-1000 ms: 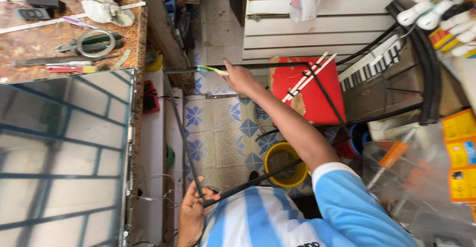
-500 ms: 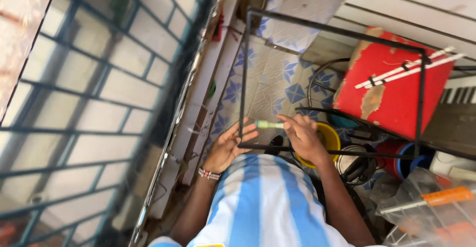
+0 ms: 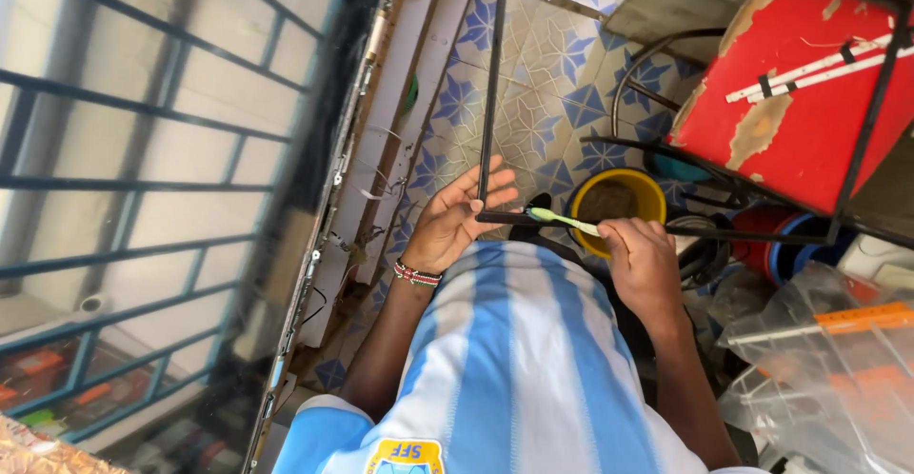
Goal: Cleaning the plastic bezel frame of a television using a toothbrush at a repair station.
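Observation:
A thin black metal frame (image 3: 489, 84) stands in front of me over the tiled floor. Its near bar runs across just above my striped shirt. My left hand (image 3: 459, 225), with a beaded band at the wrist, grips the frame's near left corner, fingers spread along the upright bar. My right hand (image 3: 644, 261) holds a green toothbrush (image 3: 562, 219). The brush head lies on the near bar, close to that corner.
A large dark glass panel (image 3: 143, 207) that reflects window bars leans at the left. A yellow bucket (image 3: 648, 193), a peeling red box (image 3: 800, 112) with white strips on it, coiled black cables and blue tubs sit behind the frame. Clear plastic bags (image 3: 819, 360) lie at the right.
The view has dropped from the worktop and far floor to my lap. My right hand brought the toothbrush from the frame's far end to the near corner, and the left hand took hold there.

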